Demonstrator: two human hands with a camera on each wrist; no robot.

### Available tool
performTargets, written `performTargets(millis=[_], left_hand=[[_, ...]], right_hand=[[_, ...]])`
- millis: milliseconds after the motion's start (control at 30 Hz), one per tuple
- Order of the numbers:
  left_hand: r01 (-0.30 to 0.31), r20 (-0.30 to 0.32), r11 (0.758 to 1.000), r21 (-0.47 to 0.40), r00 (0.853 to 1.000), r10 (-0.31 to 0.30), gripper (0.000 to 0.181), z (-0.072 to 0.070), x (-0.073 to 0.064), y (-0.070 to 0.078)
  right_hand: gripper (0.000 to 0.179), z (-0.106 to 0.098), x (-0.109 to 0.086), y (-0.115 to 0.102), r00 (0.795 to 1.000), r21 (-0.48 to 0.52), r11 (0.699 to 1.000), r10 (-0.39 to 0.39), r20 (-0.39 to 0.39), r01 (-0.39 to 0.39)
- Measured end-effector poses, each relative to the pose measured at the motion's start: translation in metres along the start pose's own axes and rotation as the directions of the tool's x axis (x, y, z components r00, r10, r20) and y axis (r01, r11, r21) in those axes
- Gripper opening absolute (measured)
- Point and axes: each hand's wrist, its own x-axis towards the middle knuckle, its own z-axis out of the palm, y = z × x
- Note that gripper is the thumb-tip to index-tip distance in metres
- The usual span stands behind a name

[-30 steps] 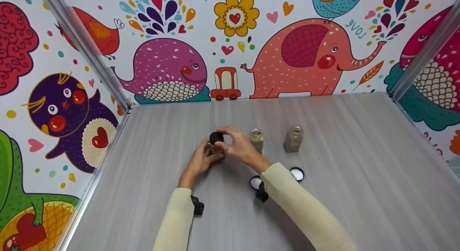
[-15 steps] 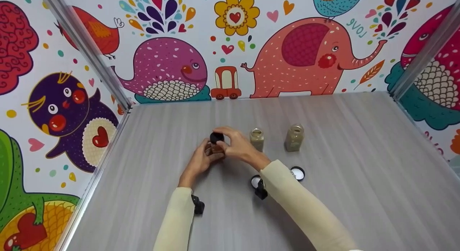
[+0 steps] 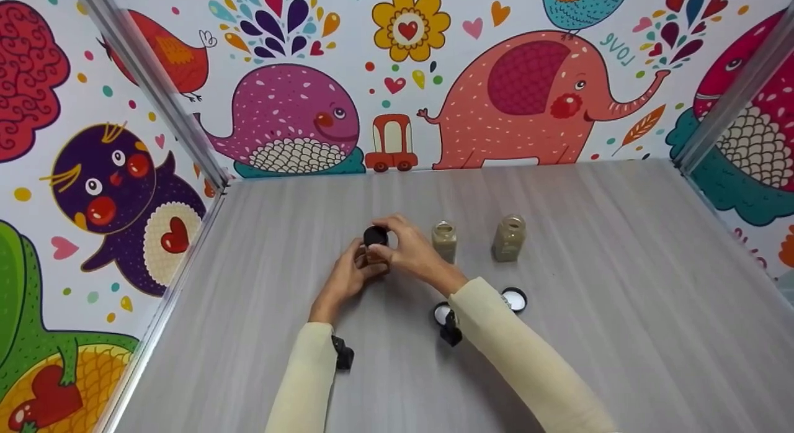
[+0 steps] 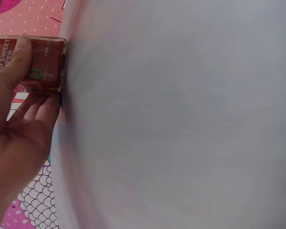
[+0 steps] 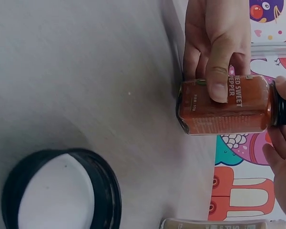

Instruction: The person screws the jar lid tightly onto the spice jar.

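Observation:
A glass spice jar of orange-red powder, labelled "RED SWEET PEPPER", stands on the table at the middle left. My left hand grips its body, with the thumb across the label in the right wrist view. The black lid sits at the jar's mouth, pinched between the thumb and fingers of my right hand. How tightly the lid is seated cannot be told. Just right of my right hand is a lidless jar of greenish-brown powder, and beyond it a second lidless jar.
Two black lids lie with white insides up: one lid partly behind the right wrist camera, another lid beside the right sleeve. Printed cartoon walls border the grey wood-grain table at the back and sides.
The right fingers shift slightly around the lid. Both hands, the jars and the loose lids stay in about the same places.

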Motion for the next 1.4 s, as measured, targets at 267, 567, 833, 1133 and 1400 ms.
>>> performTargets(millis=[267,567,833,1133,1400], left_hand=[[0.012,0.007,1.000,0.007,1.000,-0.012,0.062,-0.0015,-0.0005,-0.0004],[0.011,0.006,1.000,0.006,1.000,-0.011,0.059,-0.0010,-0.0002,0.0010],[0.012,0.018,1.000,-0.005,1.000,-0.012,0.059,-0.0013,0.0004,-0.0002],[0.015,0.005,1.000,0.027,1.000,-0.015,0.061,-0.0016,-0.0001,0.0001],[0.019,0.009,1.000,0.007,1.000,-0.020,0.058,-0.0008,0.0005,-0.0016]], right_hand=[[0.047,-0.0008,-0.0006,-0.0004,0.999,0.005,0.999,0.032,0.027,-0.032],[0.040,-0.0008,-0.0011,-0.0017,0.999,0.037,0.999,0.026,0.028,-0.027],[0.042,-0.0002,-0.0013,-0.0001,1.000,0.038,0.999,0.014,-0.010,-0.013],[0.044,-0.0016,-0.0013,0.0001,1.000,0.023,1.000,-0.012,0.015,0.012],[0.042,-0.0026,-0.0002,-0.0038,0.999,0.046,0.999,0.016,0.036,-0.018]])
